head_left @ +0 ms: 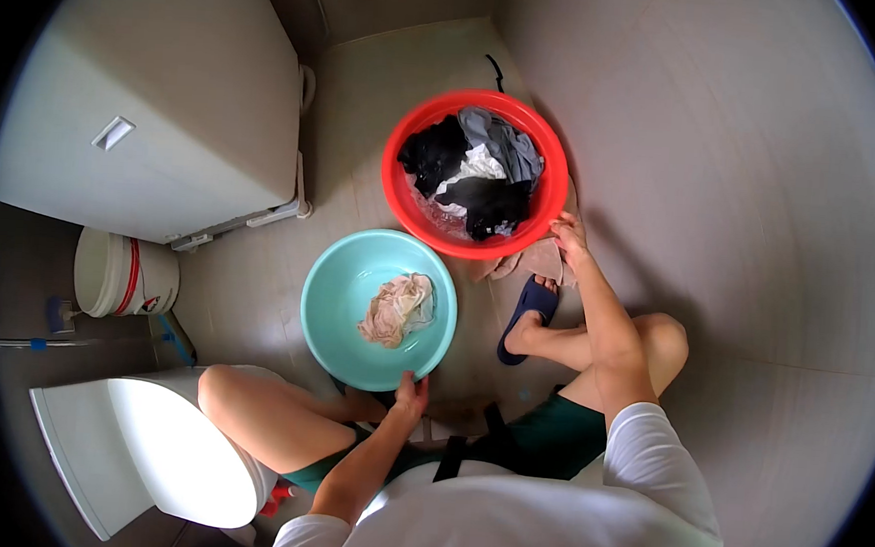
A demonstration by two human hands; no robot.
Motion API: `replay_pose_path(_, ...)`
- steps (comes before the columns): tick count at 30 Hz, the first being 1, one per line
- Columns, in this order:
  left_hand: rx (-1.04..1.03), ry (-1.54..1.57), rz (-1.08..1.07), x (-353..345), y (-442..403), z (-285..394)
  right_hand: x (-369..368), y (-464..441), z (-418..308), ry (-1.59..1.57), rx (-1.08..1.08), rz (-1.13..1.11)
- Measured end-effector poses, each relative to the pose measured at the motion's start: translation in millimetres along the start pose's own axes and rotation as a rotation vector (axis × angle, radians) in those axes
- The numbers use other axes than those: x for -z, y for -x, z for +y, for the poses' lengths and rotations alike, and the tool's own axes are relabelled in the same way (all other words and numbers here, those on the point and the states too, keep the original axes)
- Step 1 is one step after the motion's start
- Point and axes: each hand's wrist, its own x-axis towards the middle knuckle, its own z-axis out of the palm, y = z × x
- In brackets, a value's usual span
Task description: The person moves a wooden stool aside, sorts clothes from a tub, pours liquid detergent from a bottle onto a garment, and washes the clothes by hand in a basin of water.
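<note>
My left hand (412, 394) is closed on the near rim of a teal basin (330, 317), thumb on top of the edge. Inside that basin lies a crumpled beige and white cloth (396, 309). Out at the right, my right hand (568, 235) pinches the lower right rim of a red basin (398, 202); its fingertips are partly hidden. Wet laundry fills the red one: black garments (497, 203), a grey garment (503, 142) and a white piece (478, 166), with some water showing. Beneath its right edge, a beige cloth (541, 257) is on the floor.
A large white appliance (168, 87) stands at the upper left. Below it are a white bucket (147, 276) and a white toilet (181, 448) beside my left leg. A wall (763, 193) rises close on the right. My slippered foot (532, 314) is near the red basin.
</note>
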Motion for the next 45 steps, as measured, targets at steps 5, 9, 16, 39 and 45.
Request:
replay_pose_path(5,0.487,-0.039,-0.239,10,14,-53,-57,52,33,-0.067,0.044,-0.195)
replay_pose_path(9,0.564,-0.601,-0.596,-22,69,-56,-121,125,90,0.316,0.143,-0.471)
replay_pose_path(16,0.106,-0.447,-0.430,-25,29,4,-162,145,198,0.746,-0.109,-0.330)
replay_pose_path(39,-0.242,-0.169,-0.742,-98,116,67,-142,280,73,-0.405,-0.057,-0.323)
replay_pose_path(45,-0.231,-0.151,-0.878,-90,166,91,-133,293,13,-0.441,-0.357,-0.667)
